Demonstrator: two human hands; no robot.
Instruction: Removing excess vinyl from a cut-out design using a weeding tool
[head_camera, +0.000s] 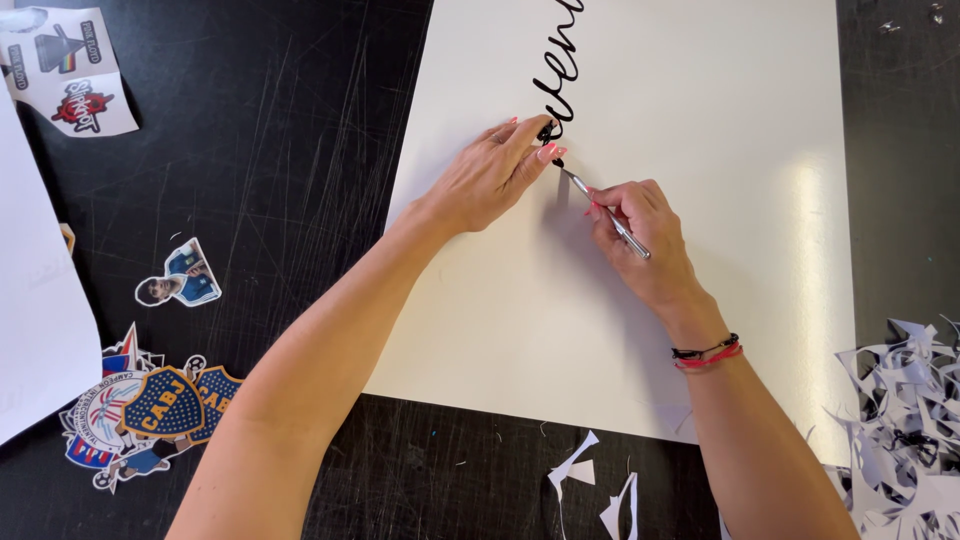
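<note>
The left hand (490, 175) lies palm-down, fingertips pressing the black cursive lettering (562, 75) onto the large white board (700, 250). Just right of it, the right hand (640, 235) grips a thin silver metal tool (605, 212), its tip touching the lettering's near end beside the left fingertips.

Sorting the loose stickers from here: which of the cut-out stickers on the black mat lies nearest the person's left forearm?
The crest-shaped sticker pile at lower left, blue and yellow shields, almost beside the left forearm. The person-shaped sticker sits farther left, and the white sticker sheet is far off at the top corner.
</note>
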